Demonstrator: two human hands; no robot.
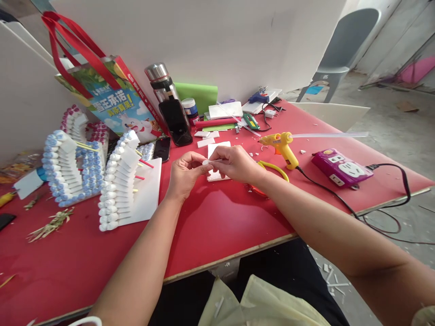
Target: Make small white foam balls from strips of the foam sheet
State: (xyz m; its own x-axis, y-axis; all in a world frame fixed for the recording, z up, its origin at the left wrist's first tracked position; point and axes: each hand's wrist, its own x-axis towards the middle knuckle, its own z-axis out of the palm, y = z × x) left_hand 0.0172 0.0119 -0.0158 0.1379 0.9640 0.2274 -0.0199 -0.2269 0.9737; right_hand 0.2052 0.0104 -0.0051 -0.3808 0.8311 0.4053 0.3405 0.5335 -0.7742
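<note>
Over the middle of the red table (204,217), my left hand (186,172) and my right hand (236,163) meet at the fingertips. Both pinch a small white piece (205,162), mostly hidden by the fingers; its exact kind is unclear. Beneath them lies a white foam-like block (219,175), partly covered by my right hand. Left of my hands, a curved white model (117,190) with rows of rounded white tips stands on a white board (151,192). A blue-and-white model (61,167) of similar make sits farther left.
To the right are a yellow glue gun (280,145), yellow-handled pliers or scissors (275,168) and a purple power socket box (341,167) with a trailing cord. Behind stand a bottle (161,81), a phone (175,120) and a shopping bag (118,99). White offcuts (206,141) lie near my hands.
</note>
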